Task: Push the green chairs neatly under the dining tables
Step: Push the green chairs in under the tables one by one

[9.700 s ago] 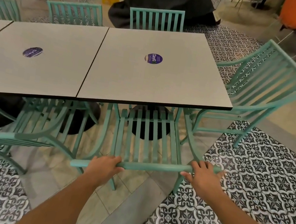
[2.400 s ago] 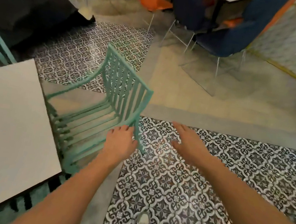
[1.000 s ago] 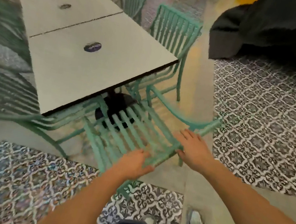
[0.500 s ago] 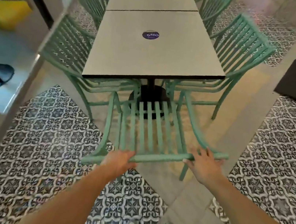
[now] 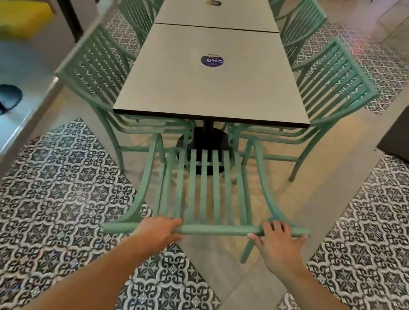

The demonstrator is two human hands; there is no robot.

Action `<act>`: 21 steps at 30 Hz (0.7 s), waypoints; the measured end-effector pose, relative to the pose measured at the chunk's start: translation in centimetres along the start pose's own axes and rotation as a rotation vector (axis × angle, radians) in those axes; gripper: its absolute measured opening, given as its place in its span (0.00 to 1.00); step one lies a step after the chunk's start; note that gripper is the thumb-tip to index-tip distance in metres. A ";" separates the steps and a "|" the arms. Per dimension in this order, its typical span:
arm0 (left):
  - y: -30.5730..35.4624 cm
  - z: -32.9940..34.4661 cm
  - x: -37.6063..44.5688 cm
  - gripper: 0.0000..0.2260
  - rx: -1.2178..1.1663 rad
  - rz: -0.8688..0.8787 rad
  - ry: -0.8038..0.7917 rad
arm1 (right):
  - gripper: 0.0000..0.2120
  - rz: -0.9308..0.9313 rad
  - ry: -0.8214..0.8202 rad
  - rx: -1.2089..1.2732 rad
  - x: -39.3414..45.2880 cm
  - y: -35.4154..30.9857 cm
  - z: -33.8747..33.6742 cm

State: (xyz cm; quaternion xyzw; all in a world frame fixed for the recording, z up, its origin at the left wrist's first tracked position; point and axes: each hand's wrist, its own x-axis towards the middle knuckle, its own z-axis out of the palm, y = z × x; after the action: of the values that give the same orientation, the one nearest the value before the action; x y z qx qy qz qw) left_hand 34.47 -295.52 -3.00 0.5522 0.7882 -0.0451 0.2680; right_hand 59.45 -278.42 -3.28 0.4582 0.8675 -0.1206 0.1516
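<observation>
Both hands grip the top rail of a green chair [image 5: 205, 194] at the near end of the desk [image 5: 213, 87]. The left hand [image 5: 157, 230] is wrapped around the rail toward its left end; the right hand [image 5: 278, 242] lies over it toward the right end, fingers spread across the bar. The chair faces the desk's near edge, its seat only partly under it, near the black pedestal base [image 5: 206, 144]. 2 more green chairs, a left-side chair [image 5: 96, 72] and a right-side chair [image 5: 336, 81], flank the desk's near corners. A round purple sticker [image 5: 212, 61] sits on the desk top. Patterned tiles [image 5: 58, 199] cover the floor.
</observation>
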 end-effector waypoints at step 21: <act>-0.2 -1.1 2.8 0.11 0.042 0.027 0.017 | 0.27 0.030 -0.021 0.004 2.1 0.6 -1.3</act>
State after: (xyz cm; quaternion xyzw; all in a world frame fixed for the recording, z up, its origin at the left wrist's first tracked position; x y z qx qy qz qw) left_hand 33.13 -292.79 -3.43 0.5685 0.7819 -0.0532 0.2502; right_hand 58.62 -276.08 -2.93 0.4702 0.8586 -0.1247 0.1615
